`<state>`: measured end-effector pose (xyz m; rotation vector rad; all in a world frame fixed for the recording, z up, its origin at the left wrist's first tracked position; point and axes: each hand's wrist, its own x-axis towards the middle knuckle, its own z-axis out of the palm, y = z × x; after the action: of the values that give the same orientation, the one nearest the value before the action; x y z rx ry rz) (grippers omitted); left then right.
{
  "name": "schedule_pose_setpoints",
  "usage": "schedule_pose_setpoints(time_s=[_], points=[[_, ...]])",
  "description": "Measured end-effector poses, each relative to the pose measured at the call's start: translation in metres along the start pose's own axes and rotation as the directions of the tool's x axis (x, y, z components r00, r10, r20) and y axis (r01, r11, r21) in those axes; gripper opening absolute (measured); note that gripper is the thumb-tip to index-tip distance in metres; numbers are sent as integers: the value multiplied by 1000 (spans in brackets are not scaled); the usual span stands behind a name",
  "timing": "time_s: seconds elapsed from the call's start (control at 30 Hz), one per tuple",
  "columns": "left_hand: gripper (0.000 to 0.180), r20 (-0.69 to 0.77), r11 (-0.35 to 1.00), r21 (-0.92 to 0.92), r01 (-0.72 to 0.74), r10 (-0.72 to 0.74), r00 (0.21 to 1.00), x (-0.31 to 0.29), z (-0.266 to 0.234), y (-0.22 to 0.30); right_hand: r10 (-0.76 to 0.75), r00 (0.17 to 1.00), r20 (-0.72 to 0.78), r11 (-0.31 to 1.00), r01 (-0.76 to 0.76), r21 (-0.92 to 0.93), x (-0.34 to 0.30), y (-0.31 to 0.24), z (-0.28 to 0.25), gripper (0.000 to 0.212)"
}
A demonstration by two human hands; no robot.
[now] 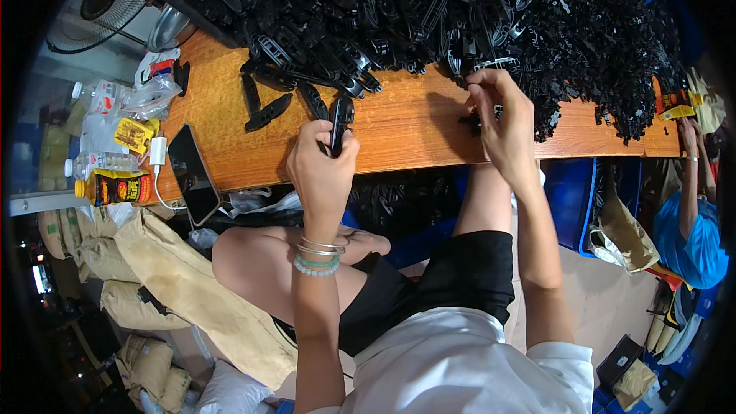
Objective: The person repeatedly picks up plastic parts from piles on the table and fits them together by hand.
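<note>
My left hand (322,162) is closed round a long, narrow black plastic part (338,124), held upright between thumb and fingers over the front of the wooden table. To the right, my right hand (502,119) is bent inward with thumb and forefinger close together at the pile's edge. Whether a small piece sits between those fingertips is too small to tell. Beneath that hand lie a few little black pieces (471,122). Several loose long black parts (269,113) rest on the wood just beyond my left hand.
A heap of long black parts (368,8) and one of small black pieces (598,46) cover the table's (406,119) far side. At left lie a phone (193,172), bottles (115,186) and a fan (96,8). Blue crates (573,203) stand below. A person (690,222) is at far right.
</note>
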<state>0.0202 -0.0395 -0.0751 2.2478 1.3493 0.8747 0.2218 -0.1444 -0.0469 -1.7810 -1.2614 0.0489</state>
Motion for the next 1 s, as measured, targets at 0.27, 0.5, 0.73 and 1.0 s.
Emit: schedule_pose_setpoints(time_s=[0.27,0.5,0.73,1.0], points=[[7,335,532,-783,323,-78,939,-27,-6,33,370,897,243,553,-423,718,-42,-46,40,20],[37,523,350,-808,474,55,850,-23,-18,30,350,905,242,540,-406,738,-53,-44,33,13],[25,564,458,-738,496,14,826,-27,-20,31,111,992,56,857,-124,501,-57,-38,29,11],[16,503,527,-740,417,23,864,-26,-25,33,19,998,61,928,-40,371,-56,-42,23,21]])
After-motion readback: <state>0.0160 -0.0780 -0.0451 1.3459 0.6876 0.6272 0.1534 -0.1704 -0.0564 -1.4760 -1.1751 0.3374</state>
